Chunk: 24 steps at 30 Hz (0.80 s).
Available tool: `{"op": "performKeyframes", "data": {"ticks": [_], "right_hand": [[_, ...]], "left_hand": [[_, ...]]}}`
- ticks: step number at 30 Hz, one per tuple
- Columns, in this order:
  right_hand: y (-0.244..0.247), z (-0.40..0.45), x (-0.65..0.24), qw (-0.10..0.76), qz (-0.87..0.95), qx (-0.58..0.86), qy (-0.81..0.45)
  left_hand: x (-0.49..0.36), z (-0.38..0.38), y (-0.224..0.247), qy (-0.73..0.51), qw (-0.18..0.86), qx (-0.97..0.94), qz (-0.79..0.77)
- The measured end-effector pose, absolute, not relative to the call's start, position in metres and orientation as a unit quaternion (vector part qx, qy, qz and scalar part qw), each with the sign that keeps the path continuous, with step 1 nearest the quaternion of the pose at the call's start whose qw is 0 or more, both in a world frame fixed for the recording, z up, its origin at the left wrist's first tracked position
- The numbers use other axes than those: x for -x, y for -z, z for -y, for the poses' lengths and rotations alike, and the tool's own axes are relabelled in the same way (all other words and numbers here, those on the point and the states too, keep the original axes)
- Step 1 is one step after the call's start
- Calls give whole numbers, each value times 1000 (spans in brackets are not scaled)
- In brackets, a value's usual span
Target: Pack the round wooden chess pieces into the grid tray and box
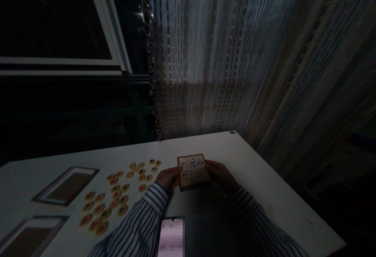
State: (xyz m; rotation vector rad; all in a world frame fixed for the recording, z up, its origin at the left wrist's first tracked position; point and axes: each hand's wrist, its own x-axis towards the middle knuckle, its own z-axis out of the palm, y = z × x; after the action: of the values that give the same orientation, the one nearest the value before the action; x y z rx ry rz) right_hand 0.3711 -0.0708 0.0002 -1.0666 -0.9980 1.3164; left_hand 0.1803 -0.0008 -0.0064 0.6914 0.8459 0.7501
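Between my two hands is a Chinese chess box [193, 174] with printed characters on its lid and a brown border. My left hand [169, 178] grips its left edge, fingers closed. On the opposite edge my right hand [221, 174] has its fingers closed too. The box is tilted a little toward me above the white table [211, 141]. Round chess pieces [115, 203] with red or dark characters lie scattered to the left of my left hand; my left sleeve hides some of that area.
Two shallow framed trays lie at the left, the farther tray [94, 170] whole and the nearer tray [63, 218] cut off by the picture's edge. A lit phone [172, 237] is in front of me. Behind the table hangs a string curtain [199, 73], beside a window frame [116, 49].
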Motion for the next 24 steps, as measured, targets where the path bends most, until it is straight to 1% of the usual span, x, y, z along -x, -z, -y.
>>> {"op": "performKeyframes", "data": {"ticks": [7, 11, 19, 24], "right_hand": [[-3, 72, -397, 553, 414, 482, -539], [-2, 72, -415, 560, 376, 520, -524], [3, 72, -451, 582, 331, 567, -480], [3, 69, -472, 583, 321, 588, -460]], "left_hand": [[-209, -7, 10, -331, 785, -341, -399], [-228, -9, 11, -321, 777, -360, -404], [-268, -20, 23, -313, 740, -407, -435], [-294, -21, 25, -287, 724, -433, -454]]}}
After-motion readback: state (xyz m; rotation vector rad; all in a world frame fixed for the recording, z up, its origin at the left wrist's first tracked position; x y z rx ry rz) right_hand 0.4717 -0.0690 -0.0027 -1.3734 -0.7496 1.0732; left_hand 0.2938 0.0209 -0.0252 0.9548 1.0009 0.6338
